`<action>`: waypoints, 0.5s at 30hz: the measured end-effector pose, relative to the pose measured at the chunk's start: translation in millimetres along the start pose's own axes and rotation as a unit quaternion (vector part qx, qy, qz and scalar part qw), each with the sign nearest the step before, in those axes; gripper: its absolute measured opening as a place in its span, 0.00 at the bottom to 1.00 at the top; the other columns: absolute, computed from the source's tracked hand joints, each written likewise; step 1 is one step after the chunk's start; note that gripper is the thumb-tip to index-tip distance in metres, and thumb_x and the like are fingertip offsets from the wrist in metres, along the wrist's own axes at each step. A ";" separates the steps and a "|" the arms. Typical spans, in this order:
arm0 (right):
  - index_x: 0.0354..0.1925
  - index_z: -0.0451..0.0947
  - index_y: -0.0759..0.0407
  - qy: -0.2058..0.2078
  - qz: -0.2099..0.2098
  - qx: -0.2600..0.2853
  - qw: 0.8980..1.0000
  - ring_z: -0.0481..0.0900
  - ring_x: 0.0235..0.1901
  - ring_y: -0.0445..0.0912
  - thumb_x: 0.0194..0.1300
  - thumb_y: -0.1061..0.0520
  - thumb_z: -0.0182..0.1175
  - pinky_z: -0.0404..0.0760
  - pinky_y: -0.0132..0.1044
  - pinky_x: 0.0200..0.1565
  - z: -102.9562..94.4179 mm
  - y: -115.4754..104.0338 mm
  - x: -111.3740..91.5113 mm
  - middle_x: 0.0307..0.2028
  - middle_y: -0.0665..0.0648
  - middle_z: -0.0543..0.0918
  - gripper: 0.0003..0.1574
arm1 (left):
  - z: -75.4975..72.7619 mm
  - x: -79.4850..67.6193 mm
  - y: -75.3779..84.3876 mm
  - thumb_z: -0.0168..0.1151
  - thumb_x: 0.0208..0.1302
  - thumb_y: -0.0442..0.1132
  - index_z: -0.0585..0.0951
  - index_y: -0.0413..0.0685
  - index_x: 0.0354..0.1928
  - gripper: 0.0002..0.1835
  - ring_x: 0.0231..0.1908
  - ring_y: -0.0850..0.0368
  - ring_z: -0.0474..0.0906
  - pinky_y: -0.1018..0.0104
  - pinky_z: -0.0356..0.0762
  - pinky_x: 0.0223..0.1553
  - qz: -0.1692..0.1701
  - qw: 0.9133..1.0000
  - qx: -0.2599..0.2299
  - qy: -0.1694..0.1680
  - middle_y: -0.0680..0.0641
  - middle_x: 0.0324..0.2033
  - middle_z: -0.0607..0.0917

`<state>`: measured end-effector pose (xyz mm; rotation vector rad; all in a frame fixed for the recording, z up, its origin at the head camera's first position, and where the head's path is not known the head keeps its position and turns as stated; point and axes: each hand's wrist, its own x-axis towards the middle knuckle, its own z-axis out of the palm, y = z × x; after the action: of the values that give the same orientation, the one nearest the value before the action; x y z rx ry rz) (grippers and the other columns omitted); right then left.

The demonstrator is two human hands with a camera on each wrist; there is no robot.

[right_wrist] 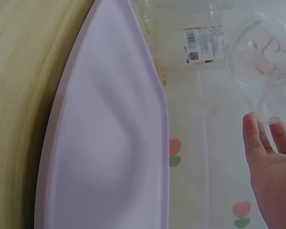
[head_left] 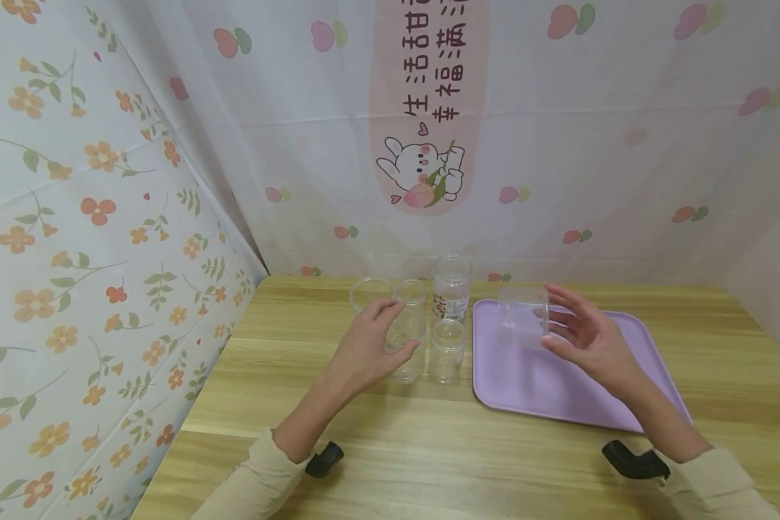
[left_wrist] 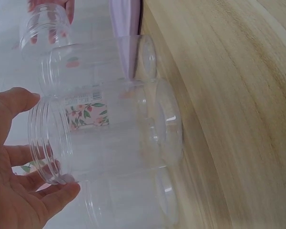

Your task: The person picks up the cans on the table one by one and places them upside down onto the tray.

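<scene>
My left hand [head_left: 362, 348] grips the rim of a clear jar [head_left: 406, 367] standing on the table, thumb on one side and fingers on the other. The left wrist view shows the screw-threaded neck of that jar [left_wrist: 119, 138] between thumb and fingers. Over the purple tray [head_left: 559, 397], my right hand [head_left: 591, 345] holds another clear jar [head_left: 521, 319] by one end, lying sideways in the air. Fingertips meet this jar [right_wrist: 260, 67] in the right wrist view; the thumb is hidden there.
Close around the left hand stand more clear jars: a labelled tall one [head_left: 451, 289], a small one [head_left: 447, 352], a wide one [head_left: 370, 292] and another small one [head_left: 412, 291]. Behind the wooden table [head_left: 442, 462] hangs a printed curtain [head_left: 286, 130].
</scene>
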<state>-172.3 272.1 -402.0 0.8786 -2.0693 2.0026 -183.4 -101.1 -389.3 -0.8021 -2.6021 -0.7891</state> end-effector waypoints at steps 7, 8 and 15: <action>0.75 0.56 0.72 0.007 0.008 -0.018 1.000 0.74 0.61 0.48 0.58 0.85 0.59 0.74 0.34 0.60 -4.9 0.3 -2.9 0.66 0.70 0.66 0.49 | 1.3 0.0 -0.5 0.71 0.64 0.47 0.76 0.36 0.65 0.33 0.57 0.44 0.76 0.54 0.75 0.59 0.001 1.000 0.005 -0.005 0.40 0.60 0.76; 0.75 0.57 0.71 0.009 0.010 -0.025 1.000 0.74 0.61 0.48 0.58 0.85 0.60 0.74 0.34 0.60 -5.5 0.0 -3.4 0.66 0.70 0.66 0.49 | 1.3 -0.1 -0.4 0.71 0.64 0.47 0.76 0.36 0.66 0.33 0.57 0.44 0.76 0.54 0.75 0.59 0.000 1.000 0.006 -0.007 0.40 0.60 0.76; 0.75 0.58 0.67 0.013 0.024 -0.088 0.996 0.73 0.61 0.45 0.59 0.83 0.62 0.74 0.30 0.58 -11.6 -3.6 -7.9 0.67 0.59 0.69 0.50 | 0.7 -1.5 0.7 0.70 0.65 0.48 0.75 0.36 0.67 0.33 0.57 0.45 0.76 0.55 0.75 0.59 -0.006 1.000 0.008 -0.010 0.39 0.62 0.74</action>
<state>-167.5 285.8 -401.3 0.7745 -2.2304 1.8087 -181.9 -100.8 -390.2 -0.7950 -2.6290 -0.7675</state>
